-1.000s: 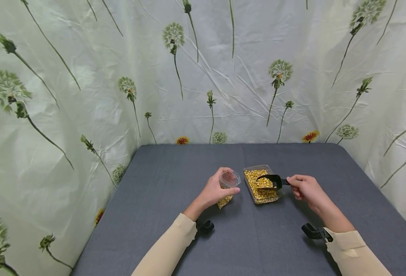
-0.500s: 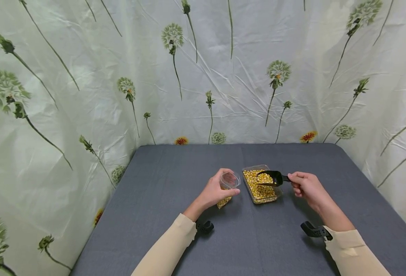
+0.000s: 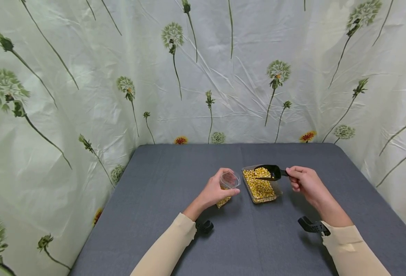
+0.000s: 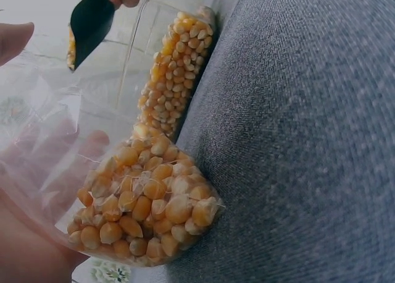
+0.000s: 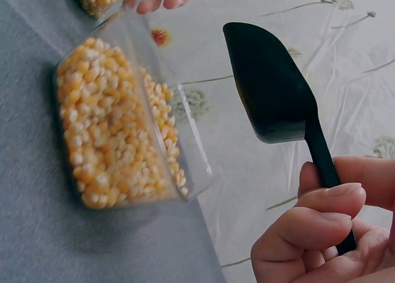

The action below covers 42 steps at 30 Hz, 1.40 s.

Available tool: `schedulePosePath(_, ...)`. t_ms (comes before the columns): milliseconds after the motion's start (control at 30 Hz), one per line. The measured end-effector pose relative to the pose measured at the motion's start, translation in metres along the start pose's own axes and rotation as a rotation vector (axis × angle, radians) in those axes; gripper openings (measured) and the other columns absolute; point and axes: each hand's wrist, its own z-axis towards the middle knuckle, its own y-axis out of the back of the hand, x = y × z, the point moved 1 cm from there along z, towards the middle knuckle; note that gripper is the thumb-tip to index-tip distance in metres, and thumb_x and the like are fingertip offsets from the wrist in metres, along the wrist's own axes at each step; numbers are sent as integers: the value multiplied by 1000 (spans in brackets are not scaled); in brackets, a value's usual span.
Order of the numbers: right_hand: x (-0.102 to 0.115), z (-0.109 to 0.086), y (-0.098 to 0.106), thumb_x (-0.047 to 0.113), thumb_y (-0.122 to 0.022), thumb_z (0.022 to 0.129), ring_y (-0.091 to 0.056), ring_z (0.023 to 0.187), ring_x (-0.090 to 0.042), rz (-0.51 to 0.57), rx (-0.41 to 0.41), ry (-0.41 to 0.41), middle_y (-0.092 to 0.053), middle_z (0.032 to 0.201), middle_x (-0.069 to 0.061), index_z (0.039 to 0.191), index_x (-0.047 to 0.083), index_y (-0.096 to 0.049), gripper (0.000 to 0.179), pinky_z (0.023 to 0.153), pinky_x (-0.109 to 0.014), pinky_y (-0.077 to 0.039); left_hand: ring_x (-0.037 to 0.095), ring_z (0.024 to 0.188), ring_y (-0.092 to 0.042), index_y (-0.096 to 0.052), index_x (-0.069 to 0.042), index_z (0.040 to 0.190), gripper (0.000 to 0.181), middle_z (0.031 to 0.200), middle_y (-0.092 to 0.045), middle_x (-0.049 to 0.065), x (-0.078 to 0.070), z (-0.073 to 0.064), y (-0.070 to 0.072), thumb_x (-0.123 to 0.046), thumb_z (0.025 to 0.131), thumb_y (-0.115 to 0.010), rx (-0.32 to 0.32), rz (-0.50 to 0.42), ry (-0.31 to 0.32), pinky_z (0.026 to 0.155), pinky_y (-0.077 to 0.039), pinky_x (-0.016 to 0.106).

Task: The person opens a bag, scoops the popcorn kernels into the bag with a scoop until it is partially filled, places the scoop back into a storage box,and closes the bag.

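Observation:
My left hand point(image 3: 211, 193) curls round a clear plastic bag point(image 4: 151, 199), keeping its mouth spread wide and facing up. Corn kernels fill the bag's lower part, and its bottom is right at the tablecloth. My right hand point(image 3: 306, 186) grips the handle of a black scoop point(image 3: 275, 172) between thumb and fingers. Kernels lie in the scoop's bowl, which is raised over a clear rectangular box point(image 3: 278, 190) of corn. From the right wrist view, the scoop point(image 5: 271, 88) shows its dark underside, lifted well above the kernels in the box.
A dark grey cloth point(image 3: 175, 168) covers the table. Behind it hangs a pale curtain point(image 3: 223, 76) printed with dandelions and other flowers. The box stands just right of the bag, with a narrow gap between them. A black strap sits at each wrist.
The scoop has risen out of the corn and shifted slightly away from me, loaded with kernels, in my right hand. My left hand and the bag have hardly moved.

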Motion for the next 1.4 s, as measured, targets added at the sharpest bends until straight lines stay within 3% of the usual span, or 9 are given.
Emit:
schedulePosePath(567, 20, 5, -30, 18, -55, 106, -40, 52, -13, 45, 59, 97, -40, 65, 1, 79, 9, -57, 28, 53, -38, -27, 10, 103, -63, -50, -28, 130, 50, 120, -64, 2, 2, 0, 1, -38, 90, -77, 4, -5, -16, 79, -54, 34)
schedulePosePath(900, 23, 10, -52, 19, -55, 106, -38, 52, -14, -4, 79, 107, -39, 66, -1, 81, 2, -53, 30, 52, -33, -34, 11, 103, -62, -48, -23, 134, 52, 122, -62, 8, 0, 0, 2, -35, 92, -76, 16, 4, -16, 80, -54, 35)
schedulePosePath(1133, 23, 14, -69, 20, -56, 105, -39, 52, -15, -23, 82, 78, -39, 66, -2, 82, 0, -49, 32, 50, -31, -34, 12, 107, -60, -44, -26, 140, 63, 124, -58, -1, -2, -2, 4, -44, 89, -76, 5, 55, 62, 85, -53, 36)
schedulePosePath(1233, 23, 16, -76, 19, -57, 105, -38, 52, -15, -55, 73, 84, -38, 65, -3, 81, 0, -51, 31, 49, -31, -33, 13, 107, -59, -42, -25, 145, 69, 128, -55, 0, -4, -2, 4, -45, 89, -76, 2, 73, 98, 86, -52, 38)
schedulePosePath(1400, 20, 18, -83, 18, -57, 105, -37, 51, -15, -79, 68, 95, -37, 63, -1, 82, 3, -56, 27, 50, -32, -33, 14, 97, -59, -42, -25, 144, 67, 120, -57, 0, -4, -1, 4, -41, 89, -77, -6, 83, 100, 79, -52, 37)
